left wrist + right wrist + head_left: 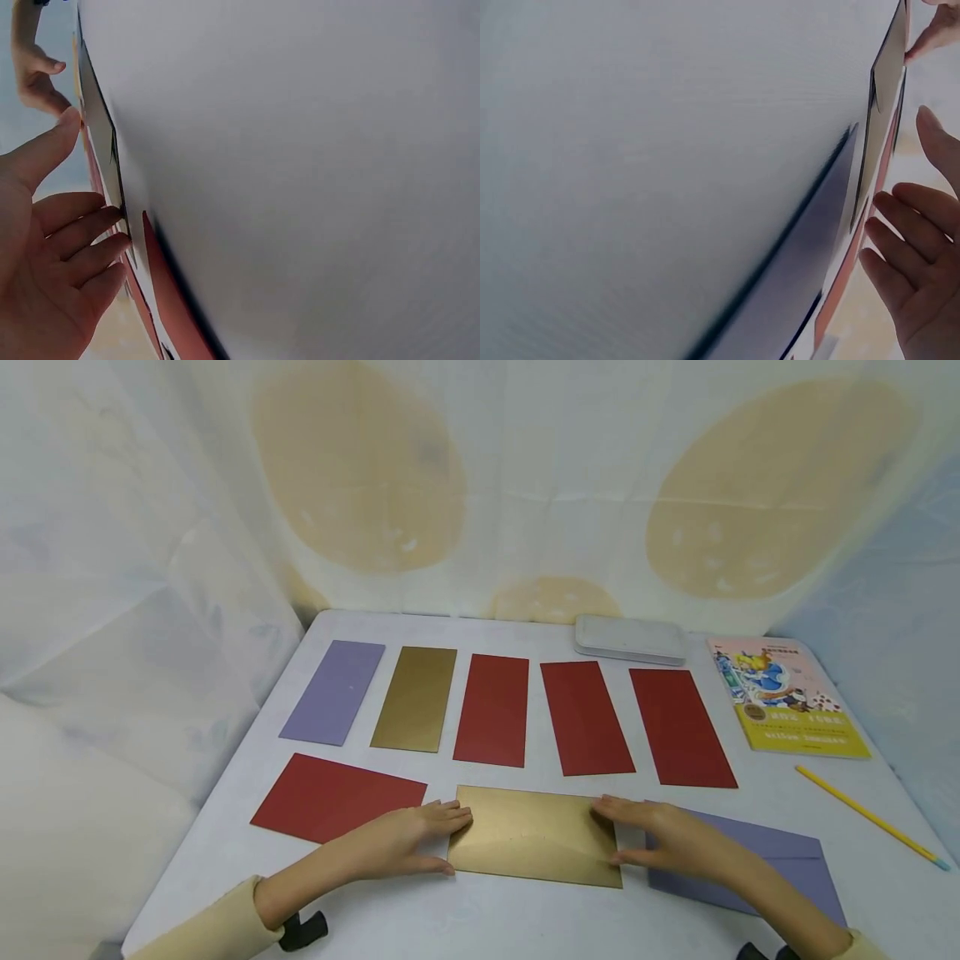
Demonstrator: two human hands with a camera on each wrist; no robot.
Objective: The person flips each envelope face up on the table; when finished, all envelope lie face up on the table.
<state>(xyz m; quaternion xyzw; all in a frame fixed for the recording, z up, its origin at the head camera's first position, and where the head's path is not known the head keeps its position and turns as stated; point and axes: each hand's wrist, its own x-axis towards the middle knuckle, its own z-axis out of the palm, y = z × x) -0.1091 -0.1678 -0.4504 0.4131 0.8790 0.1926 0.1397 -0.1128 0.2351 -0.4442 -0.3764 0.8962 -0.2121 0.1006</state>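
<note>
Two hands rest on a gold envelope [536,836] at 6 o'clock, close to the near edge of a white table [525,918]. Left hand [397,842] lies flat at the envelope's left short end, fingers straight and reaching onto its corner, thumb along the near edge. Right hand [671,842] mirrors it at the right short end, fingers straight on the far corner, thumb at the near corner. Neither grip closes round the envelope; both appear to press it down, probably to steady or square it, with one hand at each end. The envelope lies lengthwise, left to right, flap side up, a faint crease showing.

Just left of it, at 8 o'clock, lies a red envelope [339,797], apart from the gold one. At 4 o'clock a purple envelope [780,860] lies partly under the right wrist.

Further back, a neat row of five envelopes stands end-on, evenly spaced as if sorted for display: purple [334,692] at 10 o'clock, then gold [415,698], then three red ones [492,710] [587,717] [682,727]. Behind the row at 1 o'clock sits a flat grey case [631,638]. At 2 o'clock lies a picture book [787,696], and a yellow pencil [870,817] lies slantwise at 3 o'clock. Pale patterned cloth [135,568] hangs round the table.
</note>
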